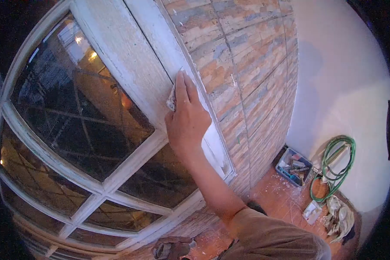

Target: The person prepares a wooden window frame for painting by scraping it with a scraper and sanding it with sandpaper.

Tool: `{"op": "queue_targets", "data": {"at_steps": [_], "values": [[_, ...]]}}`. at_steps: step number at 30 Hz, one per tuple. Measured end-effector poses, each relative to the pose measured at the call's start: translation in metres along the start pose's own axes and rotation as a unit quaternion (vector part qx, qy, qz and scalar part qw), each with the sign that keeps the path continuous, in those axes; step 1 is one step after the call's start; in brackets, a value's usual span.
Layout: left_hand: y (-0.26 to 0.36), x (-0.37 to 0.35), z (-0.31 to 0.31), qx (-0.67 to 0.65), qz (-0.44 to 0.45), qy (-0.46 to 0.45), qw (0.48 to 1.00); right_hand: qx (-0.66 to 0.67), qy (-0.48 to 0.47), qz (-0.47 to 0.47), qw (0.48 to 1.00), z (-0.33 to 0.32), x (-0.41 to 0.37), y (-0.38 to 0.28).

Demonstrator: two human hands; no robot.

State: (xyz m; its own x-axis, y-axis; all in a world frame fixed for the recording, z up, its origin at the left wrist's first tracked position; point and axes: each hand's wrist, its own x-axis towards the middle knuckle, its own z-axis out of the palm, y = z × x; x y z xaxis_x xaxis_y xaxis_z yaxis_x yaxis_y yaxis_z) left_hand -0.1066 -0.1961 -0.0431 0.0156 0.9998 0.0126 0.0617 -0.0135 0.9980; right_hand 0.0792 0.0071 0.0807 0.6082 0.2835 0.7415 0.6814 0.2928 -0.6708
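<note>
My right hand (pixel 188 119) reaches up to the white wooden window frame (pixel 112 47), its fingers pressed together on the flat trim beside a long dark seam. A crumpled whitish piece (pixel 171 99), perhaps folded sandpaper or cloth, shows between the thumb side and the fingers, against the wood. The paint on the frame looks worn and patchy. Glass panes (pixel 86 104) with reflections lie left of the hand. I do not see my left hand.
A stone-clad wall (pixel 247 78) runs right of the frame. On the reddish floor (pixel 268 190) are a tool bin (pixel 294 167), a coiled green hose (pixel 351 162) and a crumpled cloth (pixel 338 216). A brown and grey object (pixel 173 248), unclear, shows at the bottom edge.
</note>
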Motion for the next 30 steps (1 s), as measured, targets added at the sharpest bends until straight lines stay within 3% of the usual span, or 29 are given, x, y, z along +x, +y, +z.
{"op": "queue_targets", "data": {"at_steps": [14,19,20,21,22,23,24,25,27,30], "values": [[-0.011,-0.018,-0.005,-0.044,0.124,-0.031,0.991,-0.036,-0.02,-0.012,0.999,0.0,0.013,-0.001],[-0.013,-0.013,-0.008,-0.043,0.092,-0.037,0.994,-0.015,0.008,-0.013,1.0,0.004,0.006,0.0],[-0.019,0.002,-0.004,0.0,0.327,-0.085,0.941,-0.021,-0.001,-0.036,0.999,0.001,-0.002,0.005],[-0.023,0.011,-0.002,0.043,0.544,-0.125,0.828,-0.025,-0.01,-0.058,0.998,0.0,-0.005,0.007],[-0.017,0.002,0.001,0.043,0.543,-0.128,0.829,-0.027,-0.01,-0.056,0.998,0.0,-0.001,0.006],[-0.005,-0.017,0.007,0.034,0.295,-0.028,0.955,-0.039,-0.014,-0.038,0.998,0.0,0.005,0.003],[0.001,-0.027,0.01,0.022,0.021,0.076,0.997,-0.049,-0.019,-0.021,0.998,0.0,0.008,0.001],[0.002,-0.028,0.01,0.021,0.02,0.078,0.997,-0.049,-0.021,-0.022,0.998,0.0,0.005,0.001],[0.003,-0.026,0.011,0.05,0.138,0.049,0.988,-0.047,-0.024,-0.035,0.998,0.0,-0.003,0.002],[-0.022,-0.023,-0.012,-0.069,0.105,-0.034,0.991,-0.061,-0.024,-0.046,0.997,0.003,-0.002,0.007]]}}
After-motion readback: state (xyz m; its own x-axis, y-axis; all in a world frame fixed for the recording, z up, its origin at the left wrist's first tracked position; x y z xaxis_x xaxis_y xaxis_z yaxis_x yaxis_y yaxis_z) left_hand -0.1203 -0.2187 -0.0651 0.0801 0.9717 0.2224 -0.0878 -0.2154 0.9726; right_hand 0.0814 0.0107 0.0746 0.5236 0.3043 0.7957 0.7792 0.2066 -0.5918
